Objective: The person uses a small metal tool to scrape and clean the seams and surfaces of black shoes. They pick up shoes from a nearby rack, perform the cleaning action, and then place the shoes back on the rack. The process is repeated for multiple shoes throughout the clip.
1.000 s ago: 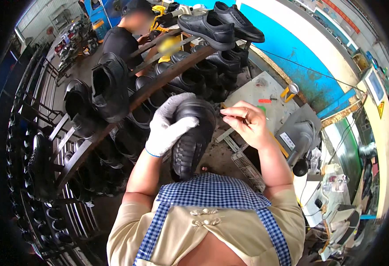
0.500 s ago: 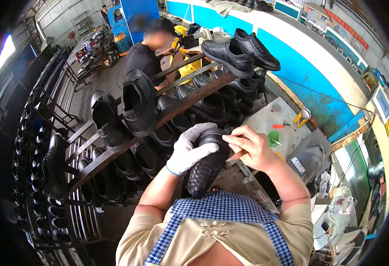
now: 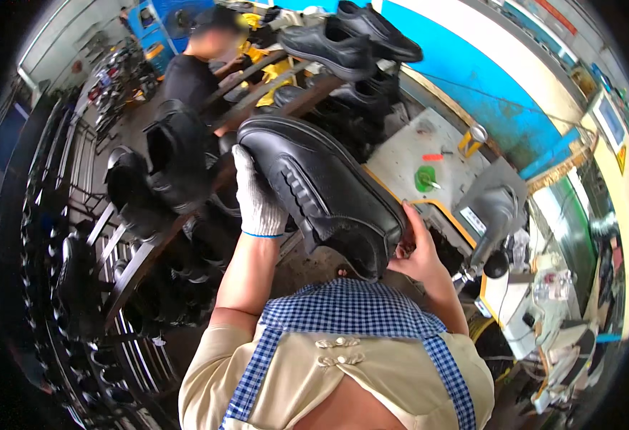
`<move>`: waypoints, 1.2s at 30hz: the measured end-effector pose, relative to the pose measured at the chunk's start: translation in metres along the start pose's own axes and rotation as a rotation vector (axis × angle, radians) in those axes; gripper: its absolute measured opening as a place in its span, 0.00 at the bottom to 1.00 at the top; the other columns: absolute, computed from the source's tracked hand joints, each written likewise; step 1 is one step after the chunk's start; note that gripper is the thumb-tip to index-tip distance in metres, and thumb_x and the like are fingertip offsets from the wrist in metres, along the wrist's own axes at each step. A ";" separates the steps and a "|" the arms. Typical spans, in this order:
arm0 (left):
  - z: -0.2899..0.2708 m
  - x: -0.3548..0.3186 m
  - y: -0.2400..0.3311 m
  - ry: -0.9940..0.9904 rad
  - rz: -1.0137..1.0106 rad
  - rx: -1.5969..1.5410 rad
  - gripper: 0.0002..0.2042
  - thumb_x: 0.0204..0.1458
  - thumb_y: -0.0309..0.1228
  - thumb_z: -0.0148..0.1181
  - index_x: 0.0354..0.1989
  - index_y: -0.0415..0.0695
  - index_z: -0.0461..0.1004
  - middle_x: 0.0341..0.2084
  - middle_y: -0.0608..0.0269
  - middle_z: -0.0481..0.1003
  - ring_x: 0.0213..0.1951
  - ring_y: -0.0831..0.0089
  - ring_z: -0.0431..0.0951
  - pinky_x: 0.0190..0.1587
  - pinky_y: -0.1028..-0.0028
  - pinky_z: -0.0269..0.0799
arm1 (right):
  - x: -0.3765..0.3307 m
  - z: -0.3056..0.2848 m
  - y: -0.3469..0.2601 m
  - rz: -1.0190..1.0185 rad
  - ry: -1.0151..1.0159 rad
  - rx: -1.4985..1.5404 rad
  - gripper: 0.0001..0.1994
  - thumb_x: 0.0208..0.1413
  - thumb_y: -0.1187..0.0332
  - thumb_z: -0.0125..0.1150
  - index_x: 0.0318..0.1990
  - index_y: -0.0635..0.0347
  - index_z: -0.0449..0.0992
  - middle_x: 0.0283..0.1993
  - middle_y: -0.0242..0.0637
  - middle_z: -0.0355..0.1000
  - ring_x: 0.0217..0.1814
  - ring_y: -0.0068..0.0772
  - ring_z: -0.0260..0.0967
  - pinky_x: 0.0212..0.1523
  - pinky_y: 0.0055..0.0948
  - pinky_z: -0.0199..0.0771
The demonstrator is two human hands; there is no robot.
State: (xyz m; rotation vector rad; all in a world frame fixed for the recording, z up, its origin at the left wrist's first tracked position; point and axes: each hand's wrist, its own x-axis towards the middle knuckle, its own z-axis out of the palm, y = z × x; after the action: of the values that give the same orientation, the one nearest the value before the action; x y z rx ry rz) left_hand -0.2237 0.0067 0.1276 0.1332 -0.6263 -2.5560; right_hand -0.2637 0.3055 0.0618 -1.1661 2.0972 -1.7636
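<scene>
White knitted glove (image 3: 259, 204) worn on left hand (image 3: 263, 215), cuff trimmed in blue; right hand (image 3: 422, 252) seen bare. Beige short-sleeved top (image 3: 210, 362) shown here, closed by knotted loops (image 3: 340, 344), overlaid by blue-and-white checked apron (image 3: 350, 308) with matching straps (image 3: 252, 376).

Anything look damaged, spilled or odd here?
The blue flat wall panel beyond the whitish flat worktable has dark stains low down, against cleaner blue above. The black leather-like shoe, held between white-gloved left hand and bare right hand, shows no visible damage.
</scene>
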 end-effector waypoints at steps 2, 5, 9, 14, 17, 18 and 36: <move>-0.002 0.002 -0.019 -0.011 -0.077 0.006 0.30 0.63 0.55 0.49 0.62 0.43 0.67 0.56 0.55 0.74 0.55 0.60 0.76 0.62 0.58 0.70 | -0.001 -0.006 0.010 -0.151 0.118 0.008 0.56 0.38 0.74 0.81 0.74 0.57 0.48 0.63 0.38 0.66 0.49 0.20 0.70 0.42 0.20 0.72; -0.029 0.010 -0.038 -0.045 -0.221 -0.024 0.24 0.64 0.45 0.52 0.60 0.40 0.69 0.56 0.54 0.74 0.57 0.59 0.74 0.65 0.58 0.67 | 0.005 -0.021 -0.010 -0.091 0.227 0.367 0.55 0.40 0.76 0.79 0.74 0.58 0.46 0.64 0.41 0.63 0.64 0.30 0.65 0.60 0.29 0.67; -0.060 -0.013 -0.072 0.055 -0.561 0.077 0.21 0.63 0.38 0.53 0.62 0.42 0.68 0.56 0.57 0.75 0.55 0.62 0.77 0.57 0.63 0.76 | 0.027 -0.040 -0.049 -0.090 0.252 -0.018 0.51 0.42 0.78 0.78 0.72 0.60 0.48 0.67 0.41 0.60 0.69 0.33 0.59 0.63 0.31 0.66; -0.088 -0.033 -0.084 0.085 -0.768 0.228 0.19 0.65 0.42 0.49 0.60 0.48 0.69 0.50 0.61 0.77 0.44 0.67 0.81 0.34 0.69 0.81 | 0.038 -0.047 -0.054 0.166 0.259 0.219 0.44 0.47 0.77 0.76 0.67 0.65 0.51 0.59 0.43 0.65 0.57 0.28 0.69 0.55 0.28 0.73; -0.086 -0.034 -0.071 0.089 -0.715 0.257 0.21 0.64 0.47 0.51 0.60 0.49 0.68 0.48 0.62 0.78 0.38 0.70 0.80 0.25 0.76 0.73 | 0.038 -0.064 -0.058 0.290 0.200 0.050 0.41 0.47 0.73 0.77 0.65 0.66 0.55 0.47 0.37 0.71 0.40 0.20 0.71 0.40 0.24 0.76; -0.084 -0.033 -0.065 0.057 -0.670 0.289 0.22 0.63 0.48 0.53 0.60 0.49 0.68 0.48 0.63 0.78 0.38 0.71 0.79 0.25 0.77 0.72 | 0.039 -0.073 -0.049 0.303 0.144 -0.077 0.41 0.47 0.71 0.78 0.64 0.65 0.56 0.44 0.35 0.71 0.37 0.18 0.69 0.36 0.22 0.75; -0.022 -0.046 -0.029 -0.547 0.399 1.094 0.26 0.54 0.34 0.67 0.59 0.37 0.70 0.57 0.50 0.71 0.58 0.61 0.71 0.60 0.65 0.66 | 0.070 -0.027 -0.037 0.000 0.034 -0.135 0.42 0.39 0.62 0.80 0.64 0.55 0.65 0.44 0.33 0.77 0.42 0.22 0.74 0.42 0.25 0.75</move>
State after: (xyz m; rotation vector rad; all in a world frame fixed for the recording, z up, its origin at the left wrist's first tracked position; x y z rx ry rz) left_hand -0.1918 0.0429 0.0942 -0.3079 -1.9620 -1.5996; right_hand -0.3106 0.2813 0.1265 -1.1764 2.2673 -1.6752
